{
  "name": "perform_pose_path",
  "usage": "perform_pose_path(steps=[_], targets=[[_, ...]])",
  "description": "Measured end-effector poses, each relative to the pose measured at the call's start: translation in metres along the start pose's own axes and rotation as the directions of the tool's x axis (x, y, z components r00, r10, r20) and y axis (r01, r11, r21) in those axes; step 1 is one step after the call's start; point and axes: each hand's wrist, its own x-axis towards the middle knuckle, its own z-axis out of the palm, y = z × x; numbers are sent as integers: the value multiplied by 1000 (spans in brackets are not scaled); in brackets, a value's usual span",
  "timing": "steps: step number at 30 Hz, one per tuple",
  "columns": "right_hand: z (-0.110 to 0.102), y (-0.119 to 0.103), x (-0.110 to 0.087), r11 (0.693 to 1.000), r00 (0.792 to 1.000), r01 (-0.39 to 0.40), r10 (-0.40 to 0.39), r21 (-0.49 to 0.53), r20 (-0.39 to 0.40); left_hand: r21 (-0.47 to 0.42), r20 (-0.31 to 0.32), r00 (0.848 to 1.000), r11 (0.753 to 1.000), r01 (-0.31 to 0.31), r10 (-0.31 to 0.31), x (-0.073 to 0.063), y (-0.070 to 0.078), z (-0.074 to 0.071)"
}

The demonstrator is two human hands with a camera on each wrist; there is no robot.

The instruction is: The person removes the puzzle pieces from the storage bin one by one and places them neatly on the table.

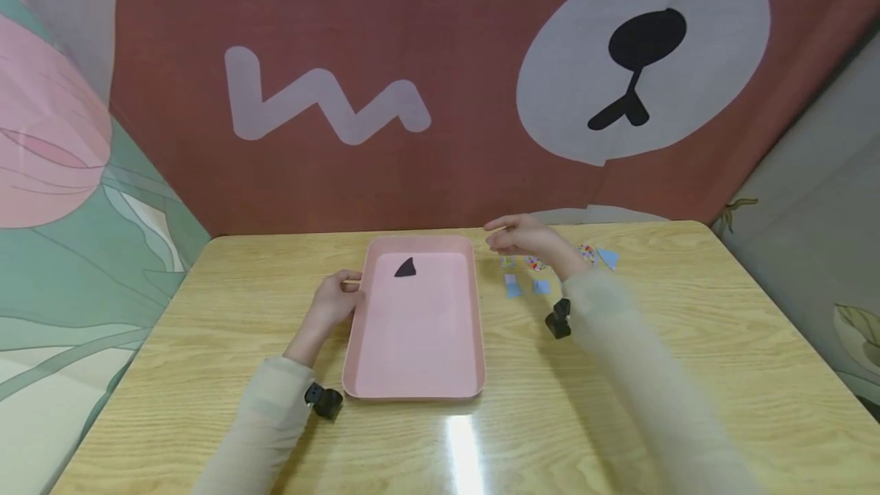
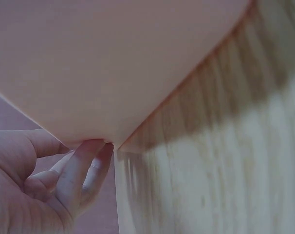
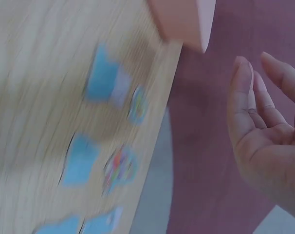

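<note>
A pink rectangular tray (image 1: 419, 334) stands on the wooden table. Near its far left corner lies a dark, roughly triangular piece (image 1: 406, 268). My left hand (image 1: 334, 298) grips the tray's left side, its fingertips (image 2: 91, 146) against the outer wall. My right hand (image 1: 529, 239) is raised just right of the tray's far end, fingers loosely bent and nothing between them. Below and beside it are several small flat pieces: a blue and lilac piece (image 1: 513, 290), a blue piece (image 1: 541, 286) and a multicoloured speckled piece (image 1: 535, 263). The right forearm hides some of them.
Farther right lie another speckled piece (image 1: 586, 253) and a blue triangular piece (image 1: 608, 258). A brown fabric backdrop (image 1: 330, 189) with a cartoon face rises behind the table's far edge. The wooden tabletop (image 1: 687, 342) extends to both sides of the tray.
</note>
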Motion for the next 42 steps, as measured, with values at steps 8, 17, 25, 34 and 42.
perform_pose_path(steps=[8,17,25,34,42], targets=[[45,-30,21,997,1000,-4,6,83,-18,12,-12,1000,1000,-6,7,-1,-1,-1],[87,-42,35,990,996,13,-1,141,-86,13,-15,1000,1000,-4,4,-1,-2,-2],[110,-43,40,992,993,5,10,124,-119,-4,-5,1000,1000,1,-1,-2,1,-1],[127,-33,47,1000,984,18,-16,13,-177,7,-6,1000,1000,-4,4,-2,0,-1],[131,-18,55,1000,981,16,-11,26,-192,-3,1,1000,1000,-4,4,-1,1,0]])
